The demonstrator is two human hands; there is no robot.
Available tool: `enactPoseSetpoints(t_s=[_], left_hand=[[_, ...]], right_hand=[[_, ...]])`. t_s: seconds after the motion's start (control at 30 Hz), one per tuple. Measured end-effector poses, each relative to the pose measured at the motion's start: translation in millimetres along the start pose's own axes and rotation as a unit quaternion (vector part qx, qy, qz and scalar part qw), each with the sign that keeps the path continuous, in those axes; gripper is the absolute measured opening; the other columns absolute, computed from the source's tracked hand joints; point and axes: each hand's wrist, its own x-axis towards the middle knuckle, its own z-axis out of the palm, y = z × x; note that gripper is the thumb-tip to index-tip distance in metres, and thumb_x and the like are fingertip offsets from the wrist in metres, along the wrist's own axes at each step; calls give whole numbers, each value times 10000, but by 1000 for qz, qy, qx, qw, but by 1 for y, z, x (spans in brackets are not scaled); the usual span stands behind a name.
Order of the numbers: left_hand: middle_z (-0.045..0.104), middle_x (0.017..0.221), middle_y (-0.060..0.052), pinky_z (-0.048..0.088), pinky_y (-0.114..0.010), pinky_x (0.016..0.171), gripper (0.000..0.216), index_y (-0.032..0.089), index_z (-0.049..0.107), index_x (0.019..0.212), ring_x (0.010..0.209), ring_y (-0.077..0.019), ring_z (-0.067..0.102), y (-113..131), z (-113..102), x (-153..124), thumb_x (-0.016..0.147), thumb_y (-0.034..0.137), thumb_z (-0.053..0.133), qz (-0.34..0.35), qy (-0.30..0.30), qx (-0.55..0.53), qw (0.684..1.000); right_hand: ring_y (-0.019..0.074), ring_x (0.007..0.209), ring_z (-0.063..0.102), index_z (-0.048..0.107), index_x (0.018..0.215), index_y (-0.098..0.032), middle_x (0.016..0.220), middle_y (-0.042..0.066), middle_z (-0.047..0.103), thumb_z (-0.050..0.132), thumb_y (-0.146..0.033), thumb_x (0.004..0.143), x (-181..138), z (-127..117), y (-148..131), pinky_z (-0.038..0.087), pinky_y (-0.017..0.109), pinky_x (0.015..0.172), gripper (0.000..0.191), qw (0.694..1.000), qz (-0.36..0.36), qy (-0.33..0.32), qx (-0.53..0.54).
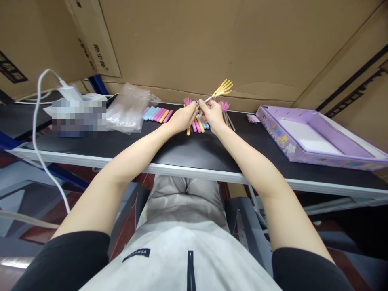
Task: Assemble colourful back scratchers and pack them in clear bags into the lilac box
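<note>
A back scratcher with a yellow hand-shaped head [223, 89] and a thin metal rod is held up over the table. My left hand [183, 118] is closed around its lower end, which the fingers mostly hide. My right hand [212, 114] pinches the rod just below the head. Under and between my hands lie several pink, yellow and blue handles [198, 123]. Pink hand-shaped heads show behind my left hand [187, 101] and behind my right hand, where a pink head [224, 105] sits by metal rods [229, 121].
Left of my hands lies a row of coloured handles [157, 114], then clear plastic bags [129, 109]. A white cable [35, 121] hangs at the far left. On the right are a purple open box [280, 139] and a small card [252, 118]. Cardboard [194, 48] stands behind the table.
</note>
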Motion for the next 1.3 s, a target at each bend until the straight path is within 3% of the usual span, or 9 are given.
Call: enactPoseSetpoints(t_s=[0.13, 0.4, 0.8, 1.03, 1.13, 1.2, 1.27, 1.3], left_hand=[[759, 1094, -177, 532, -367, 893, 214, 180, 589, 1177, 1044, -303, 756, 0, 0, 1, 1084, 272, 420, -4, 5, 21, 1000], [768, 1078, -183, 513, -364, 908, 244, 171, 609, 1177, 1077, -315, 750, 10, -7, 1, 1099, 327, 438, -42, -8, 42, 998], [759, 929, -109, 495, -338, 853, 264, 199, 649, 1124, 976, -286, 737, 24, -7, 12, 1114, 366, 444, -32, 16, 35, 999], [754, 940, -116, 494, -365, 914, 276, 179, 658, 1144, 1027, -309, 730, 34, -10, 21, 1113, 357, 450, -30, 25, 27, 999], [752, 938, -130, 499, -379, 921, 295, 175, 660, 1149, 1028, -323, 731, 39, -14, 10, 1110, 377, 448, -29, 9, 44, 999], [748, 934, -143, 501, -388, 919, 309, 175, 661, 1140, 1025, -336, 735, 39, -19, -3, 1103, 404, 457, -34, -21, 63, 997], [745, 946, -152, 500, -396, 924, 321, 178, 664, 1131, 1039, -348, 735, 34, -26, -11, 1093, 433, 473, -51, -42, 76, 995], [745, 957, -154, 498, -397, 930, 329, 180, 665, 1127, 1054, -349, 730, 29, -31, -12, 1091, 445, 473, -66, -35, 78, 994]], right_hand=[[59, 429, 342, 430, 823, -259, 552, -105, 415, 879, -690, 766, -2, 4, 0, 262, 196, 389, 625, 1000, 8, 4, 9], [39, 410, 322, 390, 817, -254, 567, -118, 395, 847, -578, 871, 2, -3, -10, 243, 176, 392, 563, 999, 8, 42, 15], [24, 409, 338, 372, 770, -233, 553, -115, 412, 795, -443, 948, 10, -18, -28, 230, 155, 400, 505, 997, 22, 71, 3], [37, 424, 344, 356, 725, -229, 567, -106, 371, 832, -430, 901, 25, -19, -28, 243, 180, 422, 545, 998, 6, 61, -21], [39, 433, 304, 335, 729, -242, 576, -110, 325, 682, -371, 1030, 36, -45, -41, 272, 196, 457, 477, 990, 42, 133, -36], [39, 440, 253, 283, 724, -262, 569, -111, 257, 414, -236, 1138, 40, -86, -53, 299, 197, 502, 435, 964, 81, 251, -40], [54, 442, 226, 284, 700, -279, 559, -93, 220, 224, -158, 1142, 39, -136, -62, 336, 220, 533, 462, 916, 101, 378, -89], [64, 446, 233, 370, 706, -277, 570, -67, 304, 161, -152, 1133, 38, -160, -64, 350, 245, 533, 492, 885, 98, 441, -113]])
